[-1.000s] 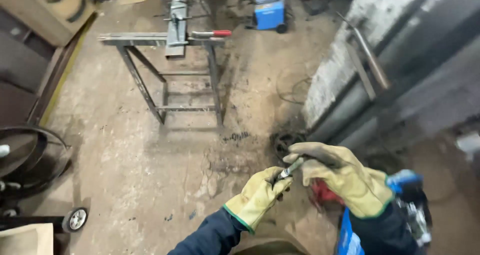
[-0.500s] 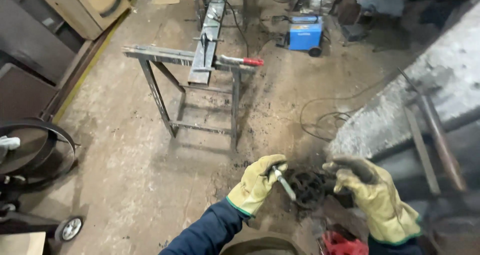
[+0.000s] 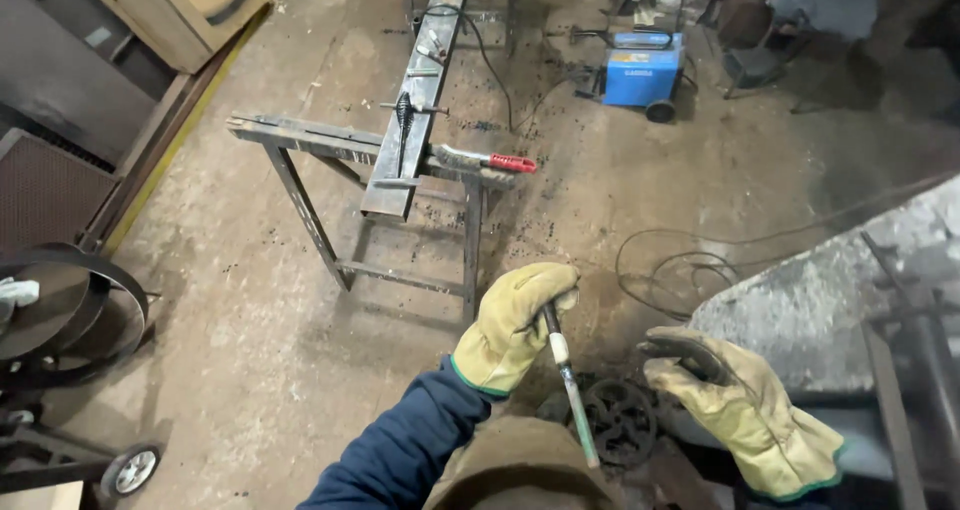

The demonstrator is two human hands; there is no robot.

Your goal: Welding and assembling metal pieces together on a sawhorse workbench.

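My left hand (image 3: pixel 512 322), in a yellow leather glove, grips a thin metal rod (image 3: pixel 571 388) with a white band near its top; the rod points down toward me. My right hand (image 3: pixel 738 406), also gloved, hovers with fingers curled just right of a dark round ornamental iron piece (image 3: pixel 617 417), and holds nothing that I can see. The rod's lower end crosses the left edge of that iron piece.
A steel trestle (image 3: pixel 345 148) stands ahead carrying a long flat bar (image 3: pixel 421 82) and a red-handled tool (image 3: pixel 496 160). A blue welding machine (image 3: pixel 641 67) sits beyond, with cable (image 3: pixel 676 275) coiled on the floor. A grey slab (image 3: pixel 830 295) lies at right, round black frames (image 3: pixel 70 310) at left.
The view has swung left and up, bringing the trestle closer to centre. My left hand rose with the rod; my right hand moved apart from it, to the right of the iron piece.
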